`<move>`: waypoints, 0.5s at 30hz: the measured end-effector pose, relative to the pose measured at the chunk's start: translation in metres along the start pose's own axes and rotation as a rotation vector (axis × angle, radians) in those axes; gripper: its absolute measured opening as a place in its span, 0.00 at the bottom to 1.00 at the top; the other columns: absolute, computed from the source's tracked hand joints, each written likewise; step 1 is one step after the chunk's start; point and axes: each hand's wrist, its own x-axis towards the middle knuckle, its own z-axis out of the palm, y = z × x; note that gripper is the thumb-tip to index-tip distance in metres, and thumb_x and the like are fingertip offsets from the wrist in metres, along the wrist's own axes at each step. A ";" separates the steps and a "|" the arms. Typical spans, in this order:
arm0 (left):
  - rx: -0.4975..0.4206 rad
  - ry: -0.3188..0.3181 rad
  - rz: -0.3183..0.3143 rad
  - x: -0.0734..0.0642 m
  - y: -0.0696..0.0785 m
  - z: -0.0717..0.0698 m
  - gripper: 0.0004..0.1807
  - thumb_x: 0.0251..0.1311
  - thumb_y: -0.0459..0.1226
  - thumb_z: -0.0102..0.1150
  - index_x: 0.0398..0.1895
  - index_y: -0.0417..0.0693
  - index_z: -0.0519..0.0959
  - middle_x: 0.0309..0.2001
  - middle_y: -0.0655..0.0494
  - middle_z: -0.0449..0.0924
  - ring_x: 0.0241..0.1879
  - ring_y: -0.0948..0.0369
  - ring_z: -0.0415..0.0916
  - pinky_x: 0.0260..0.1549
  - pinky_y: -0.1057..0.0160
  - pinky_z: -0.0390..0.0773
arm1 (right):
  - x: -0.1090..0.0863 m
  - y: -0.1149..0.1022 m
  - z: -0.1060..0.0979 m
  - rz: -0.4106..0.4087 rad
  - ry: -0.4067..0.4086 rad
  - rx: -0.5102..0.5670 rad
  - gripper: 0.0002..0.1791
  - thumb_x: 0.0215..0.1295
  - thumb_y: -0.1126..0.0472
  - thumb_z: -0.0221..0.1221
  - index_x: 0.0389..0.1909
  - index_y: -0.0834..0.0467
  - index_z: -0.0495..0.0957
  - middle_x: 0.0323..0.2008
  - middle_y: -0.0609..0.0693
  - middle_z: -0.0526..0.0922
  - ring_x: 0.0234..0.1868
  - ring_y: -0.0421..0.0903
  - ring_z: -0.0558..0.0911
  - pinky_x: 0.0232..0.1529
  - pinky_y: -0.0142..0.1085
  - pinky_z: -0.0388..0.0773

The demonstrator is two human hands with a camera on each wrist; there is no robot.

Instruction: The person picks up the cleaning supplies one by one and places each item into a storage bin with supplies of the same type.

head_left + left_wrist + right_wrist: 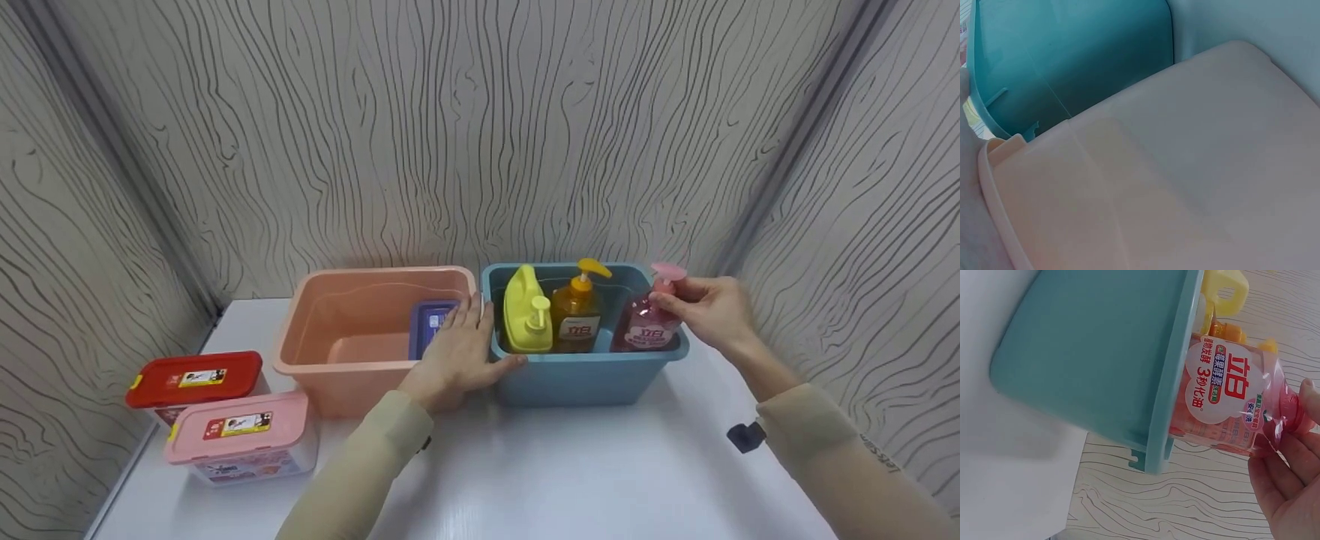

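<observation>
Pink pump bottle (646,324) is at the right end of the blue tub (574,382), lower body below the rim, top leaning a little to the right; whether the base meets the tub floor can't be told. It is held by the right hand (716,311) at the neck: thumb and fingers are curled round the collar and shoulder just under the pump head (670,271), with little gap left. The left hand (461,349) holds nothing: fingers are laid out nearly straight over the facing rims of the peach tub (341,386) and the blue tub, thumb out towards the latter. Amber pump bottle (576,319) and yellow jug (523,311) are stood in the blue tub on the bottle's left; a purple box (422,334) is partly covered by the left hand in the peach tub. Handling, as judged: fill level isn't clear, but pink shows well up the body, so it should be treated as fairly heavy, weight low, with some swing expected from a neck hold. Walls probably stiff with slight give, smooth, slick if wet; not fragile, though the pump spout is the weak part and shouldn't be loaded. What looks like loose clear film at the shoulder could slide under the fingers. Best purchase: collar pinched firmly with fingers hooked under the shoulder, or the body wrapped at the label where clearance allows.
</observation>
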 end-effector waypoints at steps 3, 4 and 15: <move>-0.004 -0.001 0.000 -0.001 0.001 -0.001 0.67 0.69 0.81 0.41 0.94 0.44 0.46 0.95 0.41 0.38 0.95 0.45 0.36 0.94 0.44 0.45 | 0.000 0.002 0.002 0.012 -0.015 0.008 0.22 0.74 0.50 0.75 0.56 0.64 0.92 0.42 0.58 0.95 0.35 0.37 0.86 0.41 0.20 0.86; -0.004 -0.001 0.001 -0.001 0.001 -0.001 0.67 0.69 0.81 0.41 0.94 0.44 0.46 0.95 0.41 0.38 0.95 0.45 0.36 0.94 0.44 0.45 | 0.000 0.004 0.003 0.017 -0.020 0.008 0.22 0.74 0.50 0.75 0.56 0.64 0.92 0.43 0.58 0.95 0.35 0.36 0.86 0.41 0.20 0.86; 0.027 0.004 0.024 0.001 0.000 -0.001 0.66 0.69 0.81 0.39 0.94 0.42 0.47 0.94 0.39 0.41 0.95 0.43 0.39 0.94 0.43 0.47 | -0.001 0.009 0.011 0.021 -0.038 -0.013 0.22 0.72 0.49 0.77 0.51 0.64 0.93 0.38 0.56 0.96 0.32 0.32 0.85 0.36 0.23 0.86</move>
